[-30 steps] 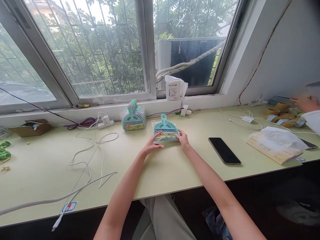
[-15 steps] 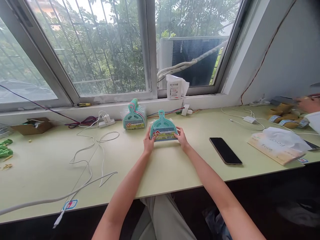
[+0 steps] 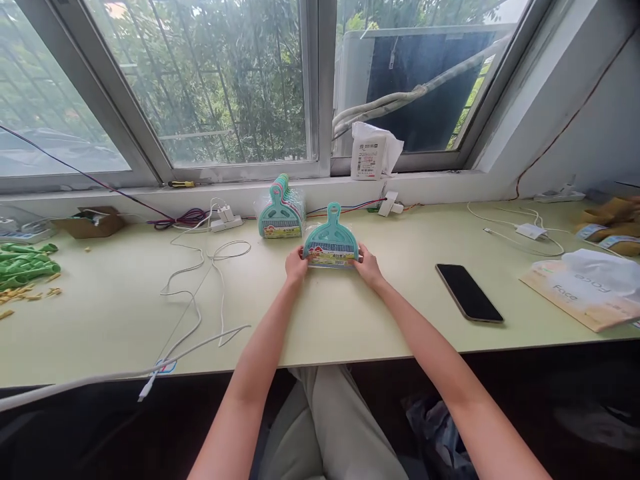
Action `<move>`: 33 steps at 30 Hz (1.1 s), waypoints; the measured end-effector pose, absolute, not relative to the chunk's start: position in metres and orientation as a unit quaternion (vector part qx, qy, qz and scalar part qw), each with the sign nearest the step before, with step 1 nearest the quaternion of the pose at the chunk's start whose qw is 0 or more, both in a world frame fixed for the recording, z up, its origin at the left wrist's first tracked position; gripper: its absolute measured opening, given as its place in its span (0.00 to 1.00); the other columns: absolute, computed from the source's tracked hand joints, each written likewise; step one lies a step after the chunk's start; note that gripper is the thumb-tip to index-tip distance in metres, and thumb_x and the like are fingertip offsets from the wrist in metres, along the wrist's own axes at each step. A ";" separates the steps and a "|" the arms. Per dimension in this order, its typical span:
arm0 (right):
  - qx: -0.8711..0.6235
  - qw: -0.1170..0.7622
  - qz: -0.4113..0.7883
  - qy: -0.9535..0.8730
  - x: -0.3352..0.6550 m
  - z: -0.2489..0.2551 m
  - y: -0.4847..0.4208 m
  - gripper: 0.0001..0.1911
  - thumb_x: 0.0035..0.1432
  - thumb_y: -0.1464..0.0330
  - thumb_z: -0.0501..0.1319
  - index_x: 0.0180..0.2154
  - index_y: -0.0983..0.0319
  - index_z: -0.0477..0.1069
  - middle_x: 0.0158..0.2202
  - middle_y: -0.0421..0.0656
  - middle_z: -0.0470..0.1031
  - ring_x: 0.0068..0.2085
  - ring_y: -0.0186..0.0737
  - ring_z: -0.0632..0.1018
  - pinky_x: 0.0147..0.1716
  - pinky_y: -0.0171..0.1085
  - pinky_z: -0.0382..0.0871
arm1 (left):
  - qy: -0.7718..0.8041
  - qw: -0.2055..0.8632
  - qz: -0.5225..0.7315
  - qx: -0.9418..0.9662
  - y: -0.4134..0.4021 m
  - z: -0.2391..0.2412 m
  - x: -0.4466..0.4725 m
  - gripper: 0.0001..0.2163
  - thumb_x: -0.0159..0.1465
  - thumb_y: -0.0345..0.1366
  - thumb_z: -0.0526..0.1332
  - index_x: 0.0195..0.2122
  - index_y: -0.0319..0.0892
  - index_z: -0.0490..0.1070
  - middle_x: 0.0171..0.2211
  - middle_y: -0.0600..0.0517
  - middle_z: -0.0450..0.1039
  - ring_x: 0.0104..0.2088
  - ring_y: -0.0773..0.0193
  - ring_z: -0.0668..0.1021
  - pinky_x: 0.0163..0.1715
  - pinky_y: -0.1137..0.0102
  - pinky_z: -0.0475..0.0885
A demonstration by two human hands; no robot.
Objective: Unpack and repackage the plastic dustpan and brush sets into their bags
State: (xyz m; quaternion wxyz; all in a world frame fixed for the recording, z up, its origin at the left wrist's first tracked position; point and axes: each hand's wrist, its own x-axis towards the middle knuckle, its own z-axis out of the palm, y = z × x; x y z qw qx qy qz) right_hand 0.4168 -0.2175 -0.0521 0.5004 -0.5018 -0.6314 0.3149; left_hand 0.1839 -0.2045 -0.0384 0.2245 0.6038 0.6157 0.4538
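Observation:
Between my two hands stands a teal mini dustpan-and-brush set [image 3: 332,235] in clear wrapping, with a printed label low on its front and its looped handle pointing up. My left hand [image 3: 297,265] grips its left edge, and my right hand [image 3: 369,267] grips its right edge. The set is upright at the table surface; whether its base rests there I cannot tell. Just behind and to the left, a row of similar wrapped dustpan sets [image 3: 281,217] stands upright, with teal and pink handles lined up one behind another.
A black phone [image 3: 469,293] and a tissue pack [image 3: 583,290] lie on the right. White cables [image 3: 197,293] spread over the left of the table [image 3: 340,320]. Green pieces [image 3: 25,265] and an open cardboard box [image 3: 90,223] are farther left. A white package [image 3: 370,153] stands on the sill.
My view has tilted down and turned slightly left. Both hands still hold the dustpan set, which now stands more upright. The other person's hand at the right has left view.

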 end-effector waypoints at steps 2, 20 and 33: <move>-0.494 0.497 0.289 -0.652 0.414 -0.052 -0.217 0.18 0.49 0.66 0.60 0.45 0.61 0.69 0.39 0.44 0.76 0.31 0.38 0.76 0.34 0.39 0.71 | 0.633 0.184 0.441 0.609 -0.209 -0.032 0.181 0.14 0.54 0.32 0.64 0.43 0.47 0.73 0.37 0.53 0.78 0.36 0.62 0.78 0.36 0.71 0.69; -0.544 0.404 0.109 -0.727 0.271 -0.046 -0.128 0.16 0.57 0.74 0.54 0.48 0.64 0.64 0.40 0.51 0.75 0.39 0.48 0.75 0.37 0.40 0.65 | 0.769 0.089 0.498 0.389 -0.195 -0.036 0.126 0.17 0.62 0.35 0.56 0.53 0.39 0.62 0.49 0.43 0.69 0.50 0.57 0.71 0.49 0.64 0.64; -0.645 0.353 0.058 -0.675 0.237 -0.039 -0.100 0.17 0.61 0.56 0.54 0.44 0.60 0.67 0.33 0.51 0.76 0.36 0.47 0.77 0.34 0.39 0.65 | 0.720 0.131 0.349 0.585 -0.169 -0.048 0.127 0.30 0.59 0.34 0.57 0.63 0.41 0.53 0.66 0.42 0.49 0.65 0.52 0.54 0.62 0.57 0.49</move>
